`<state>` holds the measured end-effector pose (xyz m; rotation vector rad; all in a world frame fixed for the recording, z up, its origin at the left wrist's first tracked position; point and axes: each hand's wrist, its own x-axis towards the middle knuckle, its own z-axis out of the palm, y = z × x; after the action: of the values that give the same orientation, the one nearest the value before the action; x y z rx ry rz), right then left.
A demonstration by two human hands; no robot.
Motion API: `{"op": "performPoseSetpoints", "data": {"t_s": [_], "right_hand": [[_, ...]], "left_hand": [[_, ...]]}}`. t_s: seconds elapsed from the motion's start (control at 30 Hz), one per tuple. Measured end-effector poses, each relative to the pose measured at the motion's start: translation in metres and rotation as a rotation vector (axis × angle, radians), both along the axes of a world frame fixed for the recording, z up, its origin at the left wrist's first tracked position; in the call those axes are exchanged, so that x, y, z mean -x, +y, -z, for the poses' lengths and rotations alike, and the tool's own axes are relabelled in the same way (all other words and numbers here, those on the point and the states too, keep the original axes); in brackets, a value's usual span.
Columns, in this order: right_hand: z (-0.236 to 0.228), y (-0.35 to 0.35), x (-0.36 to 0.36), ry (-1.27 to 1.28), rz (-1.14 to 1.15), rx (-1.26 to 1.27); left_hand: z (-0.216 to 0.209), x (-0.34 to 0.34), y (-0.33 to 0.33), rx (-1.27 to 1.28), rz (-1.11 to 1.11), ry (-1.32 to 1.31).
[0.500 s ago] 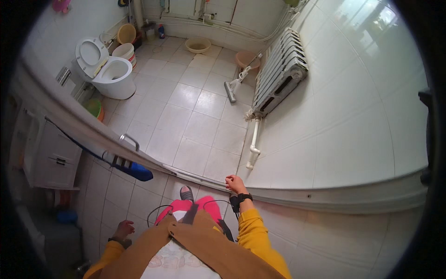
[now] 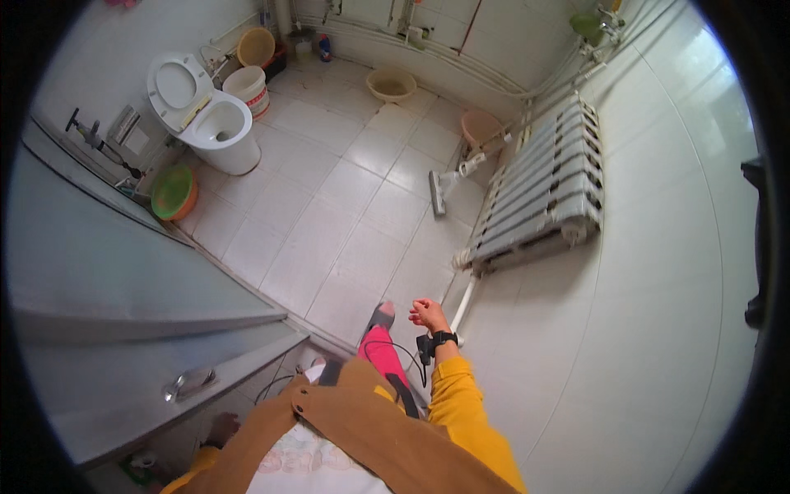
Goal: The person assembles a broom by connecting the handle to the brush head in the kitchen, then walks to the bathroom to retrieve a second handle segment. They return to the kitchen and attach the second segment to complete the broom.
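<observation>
Right hand (image 2: 427, 314) empty, fingers loosely curled and apart, near slim white pipe (image 2: 467, 303) below grey ribbed radiator (image 2: 539, 185). Left hand (image 2: 223, 428) dim, grip untellable, near pale door (image 2: 257, 352). Apparent step: crossing threshold (image 2: 329, 344); next move calls for clearing door edge.

Right hand (image 2: 427, 314) held forward, loosely half-curled; left hand (image 2: 222, 428) low, blurred.

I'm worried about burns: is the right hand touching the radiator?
No, the right hand is apart from the radiator, with floor tiles showing between them.
</observation>
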<state>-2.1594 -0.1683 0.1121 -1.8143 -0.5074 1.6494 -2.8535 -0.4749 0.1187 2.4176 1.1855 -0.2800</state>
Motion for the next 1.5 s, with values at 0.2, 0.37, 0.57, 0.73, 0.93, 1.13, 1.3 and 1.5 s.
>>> {"op": "performPoseSetpoints", "data": {"t_s": [0.2,0.37,0.57,0.73,0.93,1.13,1.3,1.5], "right_hand": [[0.002,0.101,-0.061,0.036,0.027,-0.046],[0.002,0.177,-0.088,-0.007,0.000,-0.051],[0.005,0.244,-0.103,-0.046,0.060,-0.014],[-0.011,0.321,-0.153,-0.137,0.155,-0.068],[-0.045,0.422,-0.265,-0.319,0.389,-0.214],[-0.062,0.534,-0.406,-0.793,0.537,-0.285],[-0.086,0.597,-0.475,-0.800,0.830,-0.228],[-0.105,0.633,-0.504,-0.758,0.945,-0.330]], "left_hand": [[0.002,-0.146,0.056,0.799,-1.281,-0.343],[-0.016,-0.222,0.143,0.843,-1.372,-0.404],[0.009,-0.234,0.257,0.854,-1.333,-0.390],[0.017,-0.243,0.345,0.858,-1.340,-0.400],[-0.001,-0.274,0.450,0.833,-1.358,-0.405],[-0.031,-0.329,0.522,0.818,-1.417,-0.392],[-0.055,-0.369,0.556,0.816,-1.475,-0.374],[-0.072,-0.391,0.556,0.817,-1.497,-0.328]]}}
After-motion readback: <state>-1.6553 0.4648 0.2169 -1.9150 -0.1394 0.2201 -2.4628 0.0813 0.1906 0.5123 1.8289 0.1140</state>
